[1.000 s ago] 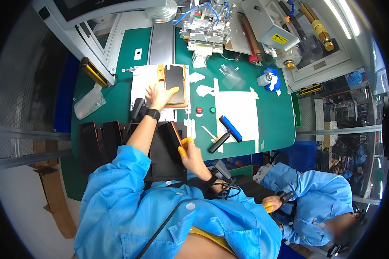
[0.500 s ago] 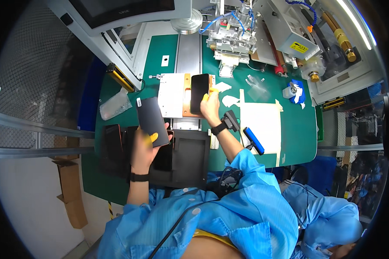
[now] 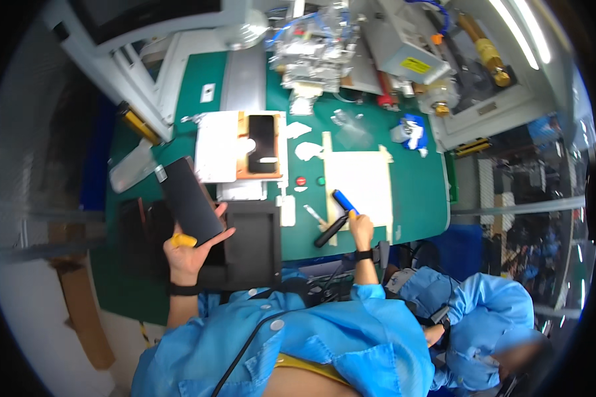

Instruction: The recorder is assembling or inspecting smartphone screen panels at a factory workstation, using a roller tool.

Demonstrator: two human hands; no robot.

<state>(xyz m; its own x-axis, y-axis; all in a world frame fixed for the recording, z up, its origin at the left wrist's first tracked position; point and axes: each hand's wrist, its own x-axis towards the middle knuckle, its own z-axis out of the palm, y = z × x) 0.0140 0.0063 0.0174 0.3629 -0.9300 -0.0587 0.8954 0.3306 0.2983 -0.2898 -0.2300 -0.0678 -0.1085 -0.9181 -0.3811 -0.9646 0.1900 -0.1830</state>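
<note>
My left hand grips a dark, flat smartphone, its thumb in a yellow finger cot and some fingers spread along the edge. A small white tab sticks out at that phone's upper corner. Another black smartphone lies in an orange-edged fixture on a white plate. Over the pale mat, my right hand has its fingers closed at a roller with a blue cylinder and a black handle. Part of the roller's frame is hidden by the fingers.
A black tray stands at the table's near edge, with dark phone-like pieces left of it. Farther back are a metal machine and a clear plastic bag. A co-worker in blue sits close on the right.
My right hand has left the phone in the fixture and come back to the roller. My left hand still holds its phone. The whole view has shifted as my head turned right.
</note>
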